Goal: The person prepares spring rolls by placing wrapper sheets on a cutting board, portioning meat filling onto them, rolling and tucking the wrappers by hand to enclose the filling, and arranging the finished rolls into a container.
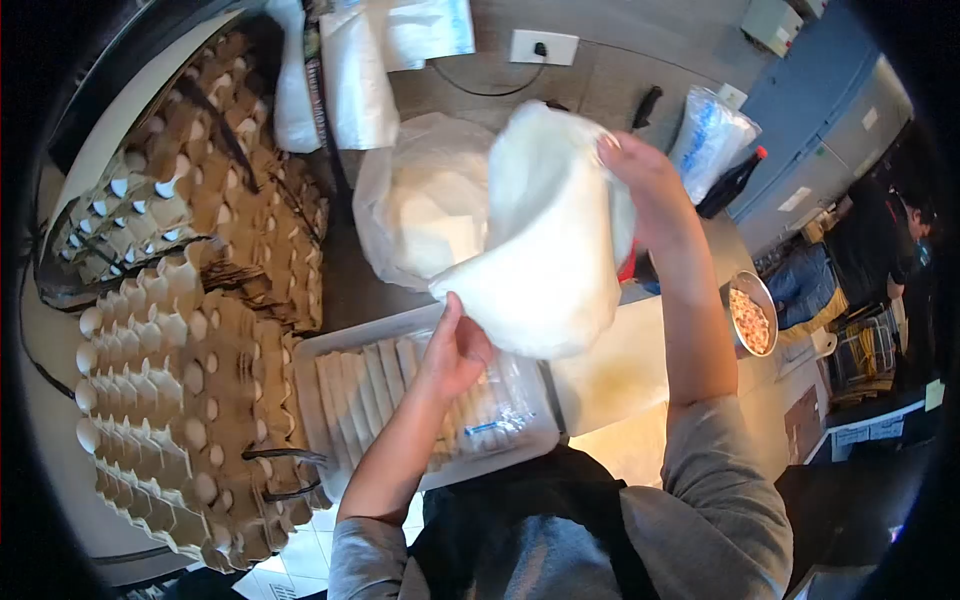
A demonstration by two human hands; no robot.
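A floppy, pale spring roll wrapper (550, 240) hangs between my two hands, above the worktop; whether it is one sheet or a stack, I cannot tell. My left hand (458, 350) pinches its lower left edge between thumb and fingers. At the upper right edge, my right hand (645, 185) grips it with the arm raised. Under my left forearm is a plastic box (325, 345) with long pale rolls (365, 385) laid side by side, partly covered by clear plastic. Behind the wrapper, an open plastic bag (375, 225) has more pale sheets inside.
Stacked egg trays (150, 370) with eggs fill the left side. A pale board (610, 375) lies right of the box. Farther right are a metal bowl (768, 345) of chopped filling and a dark bottle (730, 185). Another person (870, 240) is at the far right.
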